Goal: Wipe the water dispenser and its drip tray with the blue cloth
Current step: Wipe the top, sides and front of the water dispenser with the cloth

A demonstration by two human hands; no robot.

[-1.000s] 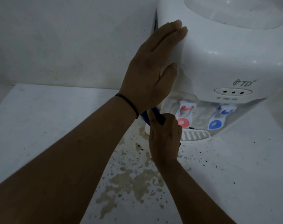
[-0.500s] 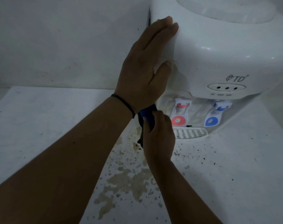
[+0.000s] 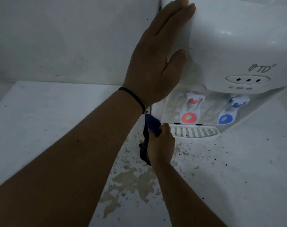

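- Dispenser (image 3: 237,46): white, fills the upper right of the frame, standing on a white table (image 3: 41,120) against a pale wall (image 3: 57,38).
- Left hand (image 3: 157,63): upper centre, laid flat against the dispenser's left side, fingers straight and together, thumb apart and resting on the casing. Its grip is fully spread, with nothing in it. A thin black band (image 3: 133,99) circles the wrist.
- Right hand (image 3: 160,145): centre of the frame, just below the left wrist. Its grip is closed in a fist around the cloth (image 3: 152,125).
- Cloth: dark blue, bunched; one end sticks up out of the fist at the dispenser's lower left corner, and a darker tail hangs below the hand toward the table. Whether the cloth touches the casing I cannot tell.
- Tray (image 3: 195,132): white, slatted, right of centre at the dispenser's foot, dark specks between the slats. The right hand's knuckles sit just beside its left end.
- Taps: red tap (image 3: 190,112) and blue tap (image 3: 229,113) hang side by side above the tray, red on the left.
- Three small dark holes in an oval panel (image 3: 247,80) sit above the taps, "TD" lettering over them.
- Table, lower centre: brownish blotchy stain (image 3: 131,181) under the right forearm; black specks scattered to the right.
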